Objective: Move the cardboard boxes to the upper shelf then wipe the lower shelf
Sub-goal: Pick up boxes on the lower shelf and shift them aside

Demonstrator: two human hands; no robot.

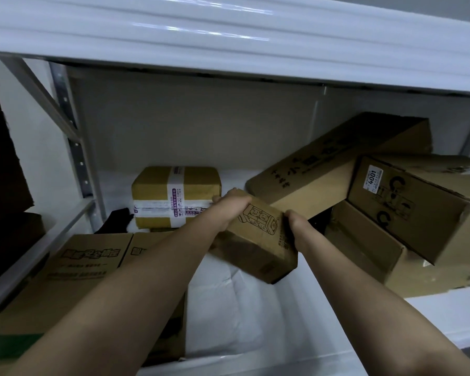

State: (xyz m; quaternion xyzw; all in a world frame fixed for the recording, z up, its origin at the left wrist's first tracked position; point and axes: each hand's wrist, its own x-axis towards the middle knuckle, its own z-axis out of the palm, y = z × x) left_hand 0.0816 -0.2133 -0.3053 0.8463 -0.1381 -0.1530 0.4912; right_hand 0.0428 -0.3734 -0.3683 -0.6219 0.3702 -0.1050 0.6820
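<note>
Fingers of both hands curl round a small printed cardboard box [258, 237], left hand [229, 210] at its ten o'clock edge, right hand [299, 226] at three o'clock. Box tilted above lower shelf [255, 308]. Taped parcel [175, 196] at ten o'clock; long carton [337, 164] at one o'clock, leaning across stacked cartons [418, 213].

The white lower shelf [432, 313] carries a taped box [174, 196] at the far left, a black cloth [117, 219] beside it, a printed flat box [73, 275] near left, white packaging [228, 316] in the middle, and stacked cardboard boxes [391, 240] at right.
</note>
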